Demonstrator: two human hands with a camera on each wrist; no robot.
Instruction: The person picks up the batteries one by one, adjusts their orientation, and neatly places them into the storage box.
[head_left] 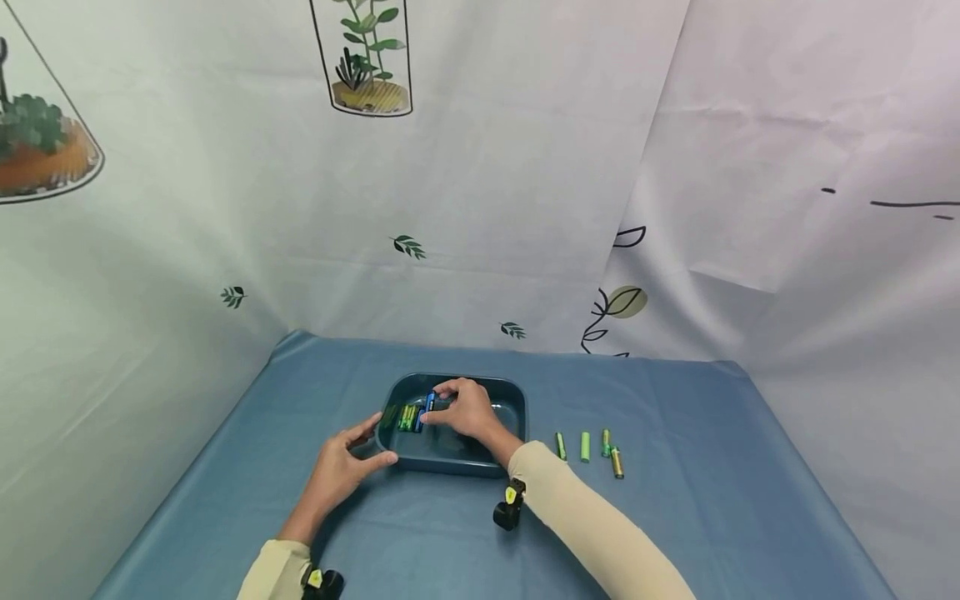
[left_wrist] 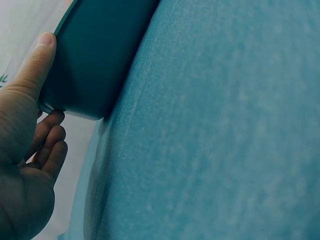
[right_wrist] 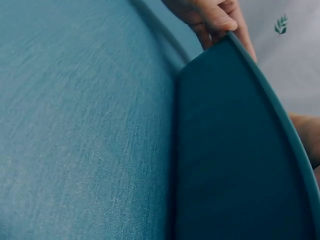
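Note:
A dark teal tray (head_left: pixel 450 467) with rounded corners sits on the table. My left hand (head_left: pixel 339 467) grips its near left corner, the thumb at the front rim and the fingers round the side. The left wrist view shows that thumb against the tray's outer wall (left_wrist: pixel 100 60). Over the tray's inside, my right hand (head_left: pixel 471 410) pinches a blue battery (head_left: pixel 430 401) between thumb and fingers. Beside it, several green batteries (head_left: pixel 407 417) lie in a row towards the tray's left end. In the right wrist view the tray wall (right_wrist: pixel 220 150) hides most of the right hand (right_wrist: pixel 307 135).
To the right of the tray, several green and gold batteries lie loose, among them a light green battery (head_left: pixel 585 447) and a gold-and-green battery (head_left: pixel 617 462). A blue cloth (head_left: pixel 420 550) covers the table. Printed white curtains (head_left: pixel 487 208) enclose its back and sides.

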